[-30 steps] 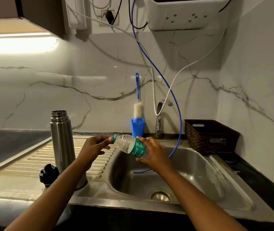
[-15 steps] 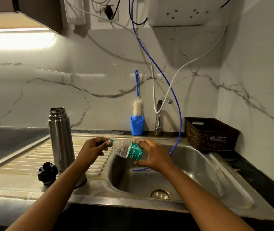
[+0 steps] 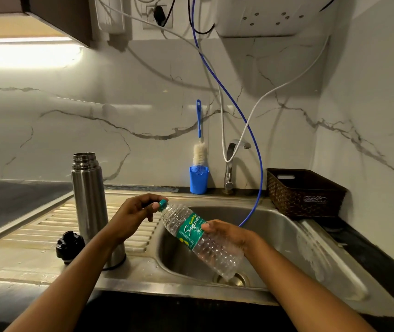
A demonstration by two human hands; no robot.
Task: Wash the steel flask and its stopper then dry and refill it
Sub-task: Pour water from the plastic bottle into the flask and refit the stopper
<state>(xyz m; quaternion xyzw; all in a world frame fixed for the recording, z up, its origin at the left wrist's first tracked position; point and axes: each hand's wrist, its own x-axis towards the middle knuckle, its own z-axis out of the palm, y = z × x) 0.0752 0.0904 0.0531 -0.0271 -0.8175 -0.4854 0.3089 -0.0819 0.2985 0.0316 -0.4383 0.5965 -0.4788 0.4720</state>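
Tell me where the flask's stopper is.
In the head view, lower left: the stopper sits on the drainboard, just left of the flask.

Bottle (image 3: pixel 217 252) has tipped: a moment ago it lay near level over the sink (image 3: pixel 275 226), now it slopes, cap (image 3: pixel 163 204) up at the left, base low over the drain (image 3: pixel 241 280). Right hand (image 3: pixel 229 234) regripped: it was wrapped over the label (image 3: pixel 191 232) from the front, now it sits behind the bottle's right side, further toward the base, thumb at the label's edge. Label shows almost whole now. Right hand a little lower too.
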